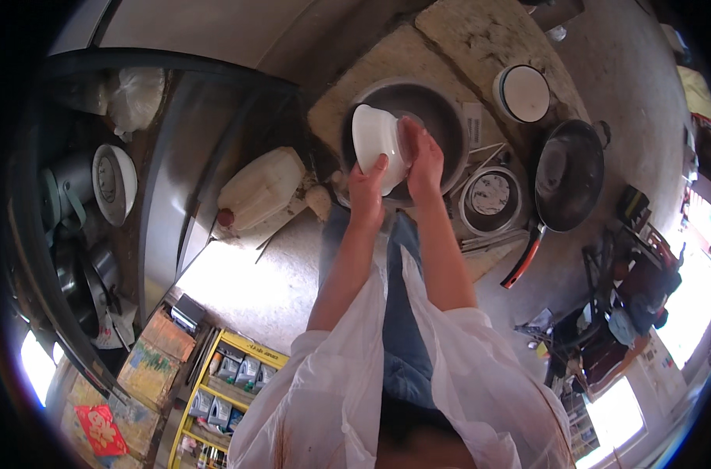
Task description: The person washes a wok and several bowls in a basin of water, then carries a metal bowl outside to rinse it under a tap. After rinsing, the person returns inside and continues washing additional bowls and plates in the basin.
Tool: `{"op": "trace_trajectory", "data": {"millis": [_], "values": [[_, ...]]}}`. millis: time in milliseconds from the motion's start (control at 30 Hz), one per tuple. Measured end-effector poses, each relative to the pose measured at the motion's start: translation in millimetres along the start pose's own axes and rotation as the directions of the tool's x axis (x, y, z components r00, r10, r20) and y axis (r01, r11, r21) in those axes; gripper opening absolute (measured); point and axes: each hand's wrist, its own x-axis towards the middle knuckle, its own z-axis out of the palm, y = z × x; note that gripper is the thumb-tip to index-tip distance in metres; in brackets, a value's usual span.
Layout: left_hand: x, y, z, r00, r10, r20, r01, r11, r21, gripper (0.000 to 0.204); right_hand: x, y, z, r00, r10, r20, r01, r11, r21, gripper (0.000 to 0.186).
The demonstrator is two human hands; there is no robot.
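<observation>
White bowl [375, 144] tipped on its side over the basin [440, 109]

And it's held by both hands, above the broad dark basin on the stone worktop [371, 62]; the bowl's mouth faces left; the left hand [369, 181] is closed on its side, thumb laid along the outer wall; the right hand [423, 160] is cupped against the foot end.

To the writing: a pale printed label [473, 121] lies just beside the basin, too small to read; dark lettering runs along the top of a yellow rack [254, 349]; a red sheet [101, 430] carries a pale design, lower left.

Crowding the right: a round pot [466, 215], a dark-rimmed enamel dish [525, 94], a black wok [570, 176] with an orange-and-black handle; to the left, a red-capped jug [262, 187].
</observation>
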Motion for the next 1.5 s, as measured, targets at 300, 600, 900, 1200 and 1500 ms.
{"op": "trace_trajectory", "data": {"millis": [300, 600, 900, 1200, 1500], "values": [[-6.1, 17.1, 10.7, 0.995, -0.061, 0.078, 0.072, 0.988, -0.138, 0.036, -77.7, -24.8, -5.1, 0.870, -0.383, 0.310, 0.485, 0.559, -0.673, 0.033], [-10.9, 4.6, 16.7, 0.984, -0.087, 0.157, 0.114, 0.978, -0.176, 0.036, -70.3, -56.4, 13.2, 0.756, -0.407, 0.513, 0.641, 0.298, -0.708, 0.044], [-15.3, -11.4, 9.8, 0.998, 0.003, 0.057, 0.005, 0.990, -0.140, 0.039, -21.1, -7.5, -52.2, 0.981, -0.166, -0.105, 0.126, 0.942, -0.312, 0.036], [-7.6, -21.7, -4.6, 0.998, -0.037, 0.047, 0.037, 0.999, 0.007, 0.038, 68.3, 34.0, -56.5, 0.913, 0.366, -0.182, -0.344, 0.928, 0.140, 0.034], [-11.1, -19.1, -6.6, 0.964, -0.114, 0.241, 0.022, 0.935, 0.355, 0.030, 25.2, -33.1, -10.3, 0.989, -0.046, 0.141, 0.092, 0.936, -0.341, 0.024]]}}
